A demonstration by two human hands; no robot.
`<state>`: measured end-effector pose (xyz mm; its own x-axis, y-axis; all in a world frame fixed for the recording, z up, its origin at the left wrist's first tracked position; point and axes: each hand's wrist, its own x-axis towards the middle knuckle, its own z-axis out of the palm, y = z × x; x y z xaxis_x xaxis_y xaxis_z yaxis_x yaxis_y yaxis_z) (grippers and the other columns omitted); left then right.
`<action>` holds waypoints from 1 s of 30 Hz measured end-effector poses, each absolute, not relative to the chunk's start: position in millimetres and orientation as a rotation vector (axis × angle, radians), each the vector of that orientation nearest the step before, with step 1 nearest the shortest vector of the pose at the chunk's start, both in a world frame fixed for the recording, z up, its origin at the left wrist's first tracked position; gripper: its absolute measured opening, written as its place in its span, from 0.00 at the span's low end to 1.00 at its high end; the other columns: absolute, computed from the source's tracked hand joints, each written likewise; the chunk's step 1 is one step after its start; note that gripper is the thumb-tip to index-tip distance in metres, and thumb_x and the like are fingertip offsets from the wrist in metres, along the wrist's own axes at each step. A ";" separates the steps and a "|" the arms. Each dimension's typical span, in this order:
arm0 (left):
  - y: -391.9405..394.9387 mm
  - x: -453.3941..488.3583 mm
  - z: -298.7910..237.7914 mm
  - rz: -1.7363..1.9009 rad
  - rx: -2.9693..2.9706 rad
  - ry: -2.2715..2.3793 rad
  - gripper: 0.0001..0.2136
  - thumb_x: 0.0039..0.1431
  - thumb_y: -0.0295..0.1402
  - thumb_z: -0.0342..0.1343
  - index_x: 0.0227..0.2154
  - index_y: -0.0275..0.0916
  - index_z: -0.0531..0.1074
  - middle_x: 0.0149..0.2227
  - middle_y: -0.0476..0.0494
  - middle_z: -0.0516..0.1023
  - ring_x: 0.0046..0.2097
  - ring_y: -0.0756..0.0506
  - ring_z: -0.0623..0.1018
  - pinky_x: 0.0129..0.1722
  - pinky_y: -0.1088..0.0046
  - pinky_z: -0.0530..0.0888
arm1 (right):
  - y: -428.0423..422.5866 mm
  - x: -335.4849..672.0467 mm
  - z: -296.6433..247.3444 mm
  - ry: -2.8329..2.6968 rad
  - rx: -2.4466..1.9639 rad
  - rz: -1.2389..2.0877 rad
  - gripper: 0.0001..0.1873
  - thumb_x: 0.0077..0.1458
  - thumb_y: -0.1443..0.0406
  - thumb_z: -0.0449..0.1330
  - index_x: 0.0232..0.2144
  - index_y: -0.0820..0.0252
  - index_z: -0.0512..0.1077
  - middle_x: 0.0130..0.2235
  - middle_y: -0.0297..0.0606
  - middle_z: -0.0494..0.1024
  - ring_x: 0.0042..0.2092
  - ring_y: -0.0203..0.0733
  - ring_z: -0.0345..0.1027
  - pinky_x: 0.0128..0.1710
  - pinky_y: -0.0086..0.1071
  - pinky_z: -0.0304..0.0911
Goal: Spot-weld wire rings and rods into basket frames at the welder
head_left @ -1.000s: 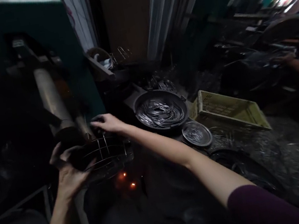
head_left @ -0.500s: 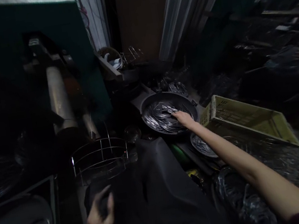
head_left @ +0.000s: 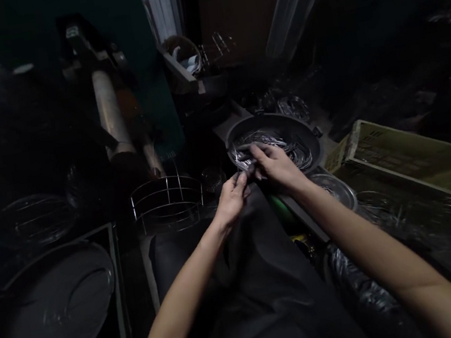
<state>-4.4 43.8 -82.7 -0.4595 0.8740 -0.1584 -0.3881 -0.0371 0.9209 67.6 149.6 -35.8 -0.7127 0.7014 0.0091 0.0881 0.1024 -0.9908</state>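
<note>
A dark round pan (head_left: 307,129) holds a heap of thin shiny metal wires (head_left: 272,139). My left hand (head_left: 231,201) and my right hand (head_left: 276,166) meet over its near rim, almost touching. Both are closed in a pinch. Thin wire pieces show at the fingertips of my right hand, and my left fingers press together right beside them. Dim light and blur hide how many pieces are held. A dark apron (head_left: 263,266) covers my lap below the hands.
A round wire frame (head_left: 168,204) stands left of my hands. Farther left is a large dark basin (head_left: 51,313). To the right are a yellow-green plastic crate (head_left: 423,159) and a smaller bowl (head_left: 341,190). A machine with a pale cylinder (head_left: 110,107) rises behind the frame.
My left hand has come up from my lap to meet my right hand. My right hand has drawn back from the heap to the pan's near rim. The view has shifted left.
</note>
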 end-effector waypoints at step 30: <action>-122.7 -149.4 -119.5 1.845 1.348 2.473 0.36 0.47 0.27 0.54 0.57 0.43 0.42 0.41 0.45 0.65 0.42 0.46 0.71 0.47 0.61 0.68 | 74.9 -112.2 -75.0 -1.717 -0.422 2.358 0.20 0.39 0.56 0.66 0.32 0.63 0.68 0.20 0.27 0.66 0.19 0.26 0.55 0.15 0.21 0.46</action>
